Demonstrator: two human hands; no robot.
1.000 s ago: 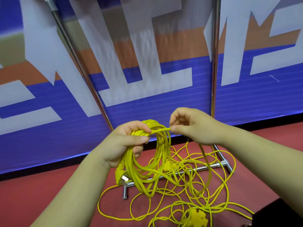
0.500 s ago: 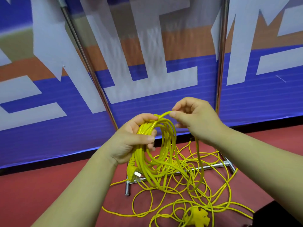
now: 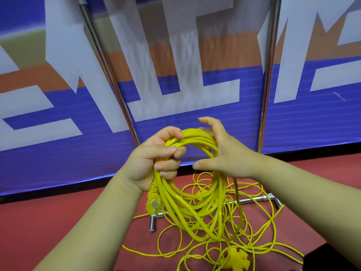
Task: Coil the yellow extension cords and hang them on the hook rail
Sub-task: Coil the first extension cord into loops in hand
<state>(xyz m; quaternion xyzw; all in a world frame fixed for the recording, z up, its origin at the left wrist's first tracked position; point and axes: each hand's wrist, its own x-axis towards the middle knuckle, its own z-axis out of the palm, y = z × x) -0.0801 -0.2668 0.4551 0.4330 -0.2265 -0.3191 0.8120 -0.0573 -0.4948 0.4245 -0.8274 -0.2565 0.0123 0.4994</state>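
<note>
Yellow extension cord (image 3: 252, 249) lies mostly loose, a thin tangle spread over the red floor (image 3: 58, 222) around the metal foot of a rack (image 3: 252, 199), below and beyond both hands. The wound part, a coil (image 3: 197, 134) of several loops, hangs upright in front of the blue banner (image 3: 58, 153), its long axis running down from the left hand (image 3: 154, 163). That hand grips the coil's top left, fingers (image 3: 166, 149) curled tight round the bundle. The right hand (image 3: 228, 153) lies against the coil's upper right, fingers spread and nearly straight, clasping nothing that I can make out. From under its palm the free strand drops to the tangle, so the right hand is the nearer one for drawing up the next loop, probably by reaching down and to the right. A plug (image 3: 154, 204) dangles just below the left wrist. No hooks are in view.
</note>
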